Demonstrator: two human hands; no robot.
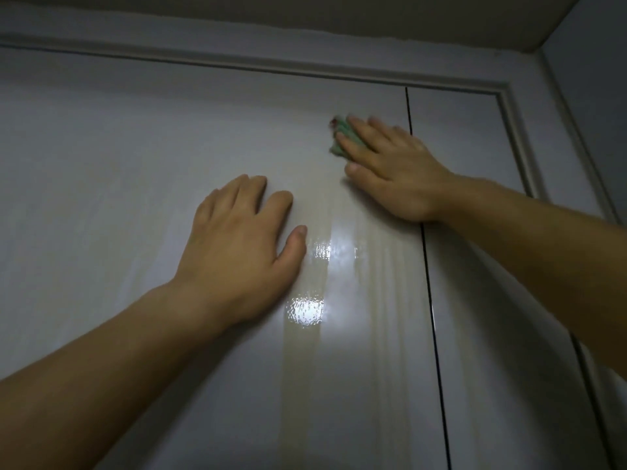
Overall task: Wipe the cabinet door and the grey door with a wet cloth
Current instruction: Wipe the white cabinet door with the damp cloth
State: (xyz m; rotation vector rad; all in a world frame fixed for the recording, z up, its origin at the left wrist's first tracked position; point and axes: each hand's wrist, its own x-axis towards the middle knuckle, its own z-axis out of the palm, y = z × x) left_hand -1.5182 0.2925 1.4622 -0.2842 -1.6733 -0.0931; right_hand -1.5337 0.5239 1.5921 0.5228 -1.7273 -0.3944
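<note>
Setting: dim corner under a low ceiling, with a glossy grey door (118,157) filling my view; its dark vertical seam (428,283) runs just under my right wrist.
Cloth: the green wet cloth (341,139) sits flat on the panel beneath my right fingertips, only its far edge showing.
Right hand: my right hand (393,171) lies open and spread, palm pressing the cloth to the door, arm stretched up and across.
Left hand: my left hand (241,245) holds nothing, fingers together, flat against the panel below and left of the right one, bracing me.
Wet track: shiny streaks (315,307) run down between my hands.
Doing it well: I judge long overlapping passes with even palm pressure are best, working toward the dry area beyond my left hand.
</note>
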